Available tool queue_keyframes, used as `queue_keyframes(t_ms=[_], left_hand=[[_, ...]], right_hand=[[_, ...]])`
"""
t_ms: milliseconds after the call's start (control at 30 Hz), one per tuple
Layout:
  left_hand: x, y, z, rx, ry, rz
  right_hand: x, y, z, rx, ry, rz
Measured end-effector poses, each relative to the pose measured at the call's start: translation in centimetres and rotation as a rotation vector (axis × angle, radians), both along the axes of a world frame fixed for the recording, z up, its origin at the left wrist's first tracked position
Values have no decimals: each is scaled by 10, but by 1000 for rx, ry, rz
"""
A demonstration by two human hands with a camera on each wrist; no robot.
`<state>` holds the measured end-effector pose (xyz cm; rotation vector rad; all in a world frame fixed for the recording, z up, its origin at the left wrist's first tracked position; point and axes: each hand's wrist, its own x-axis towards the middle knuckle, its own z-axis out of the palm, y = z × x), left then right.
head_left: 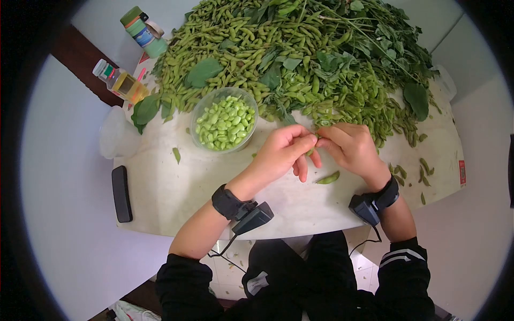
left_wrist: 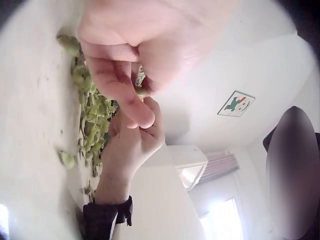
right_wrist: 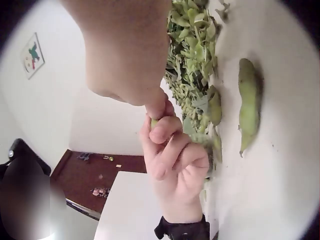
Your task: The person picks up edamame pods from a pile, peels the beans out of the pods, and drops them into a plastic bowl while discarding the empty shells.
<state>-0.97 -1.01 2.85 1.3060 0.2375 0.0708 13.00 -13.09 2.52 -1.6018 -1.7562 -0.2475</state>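
Over the near part of the table, my left hand [head_left: 281, 152] and right hand [head_left: 350, 147] meet at the fingertips. Both pinch one green soybean pod [right_wrist: 154, 121], mostly hidden by the fingers; a bit of green shows between them in both wrist views. Below the hands on the tabletop lies a single loose soybean pod [head_left: 328, 178], seen full length as a plump pod [right_wrist: 248, 105] in the right wrist view. Left of my left hand stands a clear plastic tub [head_left: 252, 101] filled with shelled green beans [head_left: 225, 123].
A large heap of soybean pods [head_left: 235, 51] and leafy stalks [head_left: 396, 43] covers the table's far side. At left stand a green bottle [head_left: 143, 35], an oil bottle [head_left: 123, 83] and a pale plastic container [head_left: 115, 134]. A black case [head_left: 122, 193] lies near the left edge; scattered pods [head_left: 425, 166] lie right.
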Motion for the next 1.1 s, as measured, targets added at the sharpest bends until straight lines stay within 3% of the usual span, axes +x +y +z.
queue_keyframes(t_ms=[233, 400, 633, 833, 900, 1033, 1100], left_hand=[[-2, 1, 6, -60, 66, -54], [-2, 8, 1, -49, 144, -108], [-2, 10, -2, 20, 207, -160], [0, 5, 2, -15, 69, -54], [1, 2, 0, 10, 21, -27], [2, -1, -7, 35, -76, 8], [2, -4, -9, 55, -77, 17]], right_hand=[[-1, -3, 5, 41, -101, 65], [-6, -6, 10, -75, -206, 127], [-6, -3, -6, -117, -161, 196], [-5, -2, -5, -119, 72, -3], [-7, -2, -4, -127, 398, -71], [-7, -3, -3, -128, 538, -94], [-10, -1, -7, -135, 682, 6]])
